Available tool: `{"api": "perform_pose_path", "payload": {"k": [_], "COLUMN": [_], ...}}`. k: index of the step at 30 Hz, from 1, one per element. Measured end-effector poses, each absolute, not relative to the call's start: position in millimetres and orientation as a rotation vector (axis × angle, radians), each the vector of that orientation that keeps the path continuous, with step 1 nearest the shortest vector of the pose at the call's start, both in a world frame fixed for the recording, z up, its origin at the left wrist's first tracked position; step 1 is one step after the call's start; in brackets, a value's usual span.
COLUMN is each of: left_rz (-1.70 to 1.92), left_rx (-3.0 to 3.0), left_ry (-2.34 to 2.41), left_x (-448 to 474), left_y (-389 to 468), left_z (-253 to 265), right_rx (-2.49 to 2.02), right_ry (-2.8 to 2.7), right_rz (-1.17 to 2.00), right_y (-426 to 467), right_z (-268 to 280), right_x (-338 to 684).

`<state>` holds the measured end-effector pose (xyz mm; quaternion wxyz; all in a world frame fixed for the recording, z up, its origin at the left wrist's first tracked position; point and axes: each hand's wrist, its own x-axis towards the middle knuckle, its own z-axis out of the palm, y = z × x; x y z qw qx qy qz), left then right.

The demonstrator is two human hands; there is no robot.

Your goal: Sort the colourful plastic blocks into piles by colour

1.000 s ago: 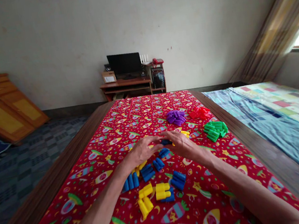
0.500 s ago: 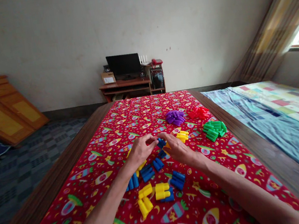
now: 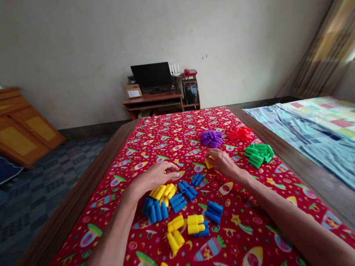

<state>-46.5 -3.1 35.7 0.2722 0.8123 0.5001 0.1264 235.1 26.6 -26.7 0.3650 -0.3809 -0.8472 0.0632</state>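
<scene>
My left hand (image 3: 159, 174) hovers just beyond a cluster of yellow plastic building blocks (image 3: 164, 192). Its thumb and curved fingers are apart, with nothing seen between them. Farther right, the fingers of my right hand (image 3: 222, 160) are closed on a yellow building block (image 3: 209, 162), partly hidden by the hand. Between and below the hands lie blue blocks made of joined rounded tubes, among them one pair (image 3: 188, 190) and a smaller piece (image 3: 197, 179). Closer to me are more yellow blocks (image 3: 195, 223) and a blue block (image 3: 214, 212).
Purple (image 3: 211, 138), red (image 3: 240, 133) and green (image 3: 259, 155) block piles are at the table's right. A red patterned cloth (image 3: 152, 141) covers the table. Beyond stands a desk with a monitor (image 3: 152, 77); a bed (image 3: 328, 141) is at the right and a cabinet (image 3: 13, 131) at the left.
My hands were close together around a blue block; they have parted. The left moved left, the right moved right onto a yellow block. The blue piece now lies on the cloth.
</scene>
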Motion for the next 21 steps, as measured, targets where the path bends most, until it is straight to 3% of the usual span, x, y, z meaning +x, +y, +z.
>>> {"api": "perform_pose_path", "payload": {"k": [11,15,21], "left_rz": [0.116,0.355,0.62], "left_rx": [2.269,2.214,1.735], "left_ry": [1.754,1.614,0.992], "left_x": [-69,-45,-12], "left_y": [5,5,-14], "left_z": [19,16,25], "right_rx": [-0.963,-0.869,-0.574], "right_ry": [-2.255,-2.314,-2.392], "right_rz": [0.081,0.141,0.166], "right_y": [8,-7,-29], "right_z": [3,11,17], "right_x": [223,211,189]}}
